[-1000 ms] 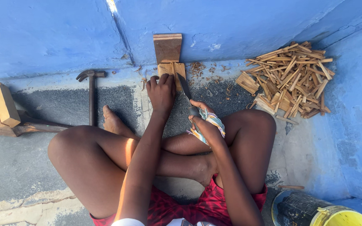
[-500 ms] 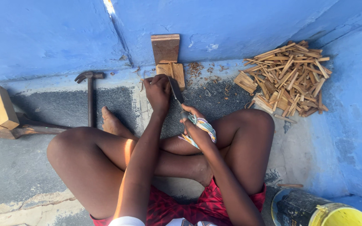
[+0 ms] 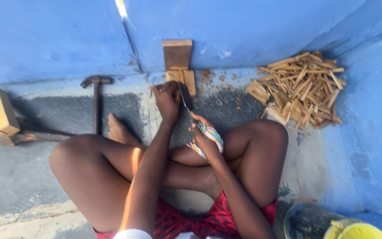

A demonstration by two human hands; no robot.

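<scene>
— Blue-painted walls [image 3: 45, 40] meet grey concrete floor [image 3: 18, 177]; what is gripped at frame centre?
— A small pale wood block [image 3: 181, 79] is steadied upright by the clenched left hand [image 3: 166, 98]; a dark flat blade [image 3: 185, 96] is clasped in the right hand [image 3: 203, 132], presumably for splitting.

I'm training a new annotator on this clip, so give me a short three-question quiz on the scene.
1. True or false: the hammer is in the left hand.
2. The split-stick pile lies on which side of the person: A left, B right, C behind?
3. What does the right hand hold?

Key: 1 false, it lies on the floor. 2 B. 3 A knife, blade up toward the wood block.
</scene>
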